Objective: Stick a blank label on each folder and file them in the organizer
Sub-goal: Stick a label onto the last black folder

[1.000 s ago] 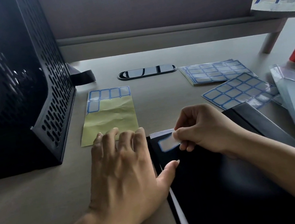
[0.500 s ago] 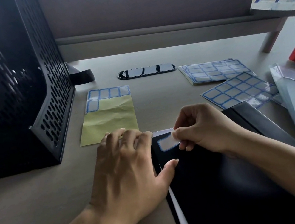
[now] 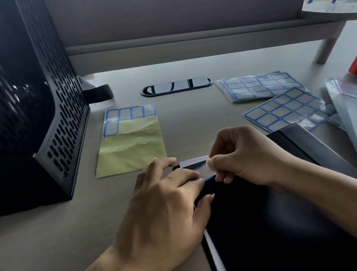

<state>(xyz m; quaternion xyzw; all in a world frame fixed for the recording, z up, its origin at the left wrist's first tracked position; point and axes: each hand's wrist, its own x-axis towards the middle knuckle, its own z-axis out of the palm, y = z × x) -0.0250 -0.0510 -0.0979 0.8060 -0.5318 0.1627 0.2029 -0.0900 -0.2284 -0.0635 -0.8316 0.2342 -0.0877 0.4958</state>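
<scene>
Nearest us the black folder (image 3: 272,226) lies flat on the desk (image 3: 50,253), so that its cover gives a firm bed for sticking. Our left hand (image 3: 162,210) lies palm down over its top left corner, fingers stretched forward and the thumb along the folder's edge. Its grip is apart and holds nothing; we judge it pins the cover against sliding. Just beyond, our right hand (image 3: 243,159) is curled, wrist on the cover, its grip clamped on the right end of the blue-bordered label (image 3: 205,171). The label sits at that corner, its left end by the left fingertips; we cannot tell whether it is stuck down yet. Farther off lies the part-used label sheet (image 3: 131,141), yellow backing bared. The mesh organizer (image 3: 26,114) stands left, awaiting the folder.
</scene>
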